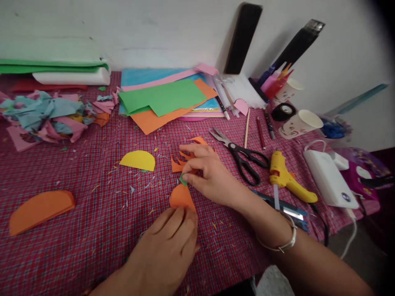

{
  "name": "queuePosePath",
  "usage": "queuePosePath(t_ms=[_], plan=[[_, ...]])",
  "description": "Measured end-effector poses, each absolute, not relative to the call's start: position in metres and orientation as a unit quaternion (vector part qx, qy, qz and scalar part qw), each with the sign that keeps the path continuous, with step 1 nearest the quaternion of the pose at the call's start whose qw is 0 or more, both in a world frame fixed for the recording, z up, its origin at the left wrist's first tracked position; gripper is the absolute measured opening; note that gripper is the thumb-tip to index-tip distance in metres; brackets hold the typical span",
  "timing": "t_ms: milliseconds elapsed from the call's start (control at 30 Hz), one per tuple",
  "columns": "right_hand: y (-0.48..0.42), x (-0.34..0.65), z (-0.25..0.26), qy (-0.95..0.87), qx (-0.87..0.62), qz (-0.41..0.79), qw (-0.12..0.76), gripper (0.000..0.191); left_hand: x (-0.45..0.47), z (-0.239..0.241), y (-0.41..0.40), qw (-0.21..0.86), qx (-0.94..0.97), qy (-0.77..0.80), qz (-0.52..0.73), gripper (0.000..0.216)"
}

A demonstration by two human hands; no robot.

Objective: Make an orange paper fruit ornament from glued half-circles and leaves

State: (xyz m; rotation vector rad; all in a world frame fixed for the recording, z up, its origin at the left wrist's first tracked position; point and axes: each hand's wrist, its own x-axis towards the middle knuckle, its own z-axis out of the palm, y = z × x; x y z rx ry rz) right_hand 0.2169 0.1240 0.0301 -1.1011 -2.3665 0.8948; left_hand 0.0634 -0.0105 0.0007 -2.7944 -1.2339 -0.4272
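My left hand (169,242) lies over an orange half-round paper piece (181,196) near the front of the cloth, its fingers closed on the lower part. Between the thumb and index finger of my right hand (206,172) is a small green paper piece (183,179), at the top of the orange piece; whether the two are joined I cannot tell. Partly hidden behind my right fingers, an orange paper strip with cut, pointed ends (177,165) rests on the cloth. A yellow paper half circle (138,160) lies to the left, with stacked orange half circles (41,209) farther left.
Black-handled scissors (243,158), a yellow glue gun (285,176) and a white power box (330,179) lie right. Paper cups (300,124) stand behind them. Green paper (166,96) lies at the back, with a heap of scraps (49,111) back left on the checked cloth (101,164).
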Motion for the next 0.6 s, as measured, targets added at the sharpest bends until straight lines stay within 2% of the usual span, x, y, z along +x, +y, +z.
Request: queuePosePath(t_ms=[133, 333, 600], plan=[[0.125, 0.217, 0.024, -0.830, -0.411, 0.305, 0.223, 0.012, 0.066, 0.002, -0.008, 0.027, -0.890, -0.419, -0.179, 0.036], [0.123, 0.215, 0.022, -0.801, -0.438, 0.299, 0.279, 0.013, 0.066, 0.008, -0.003, 0.031, -0.889, -0.435, -0.142, 0.039], [0.124, 0.215, 0.019, -0.820, -0.417, 0.290, 0.264, 0.011, 0.058, 0.005, 0.004, 0.039, -0.899, -0.419, -0.122, 0.039]])
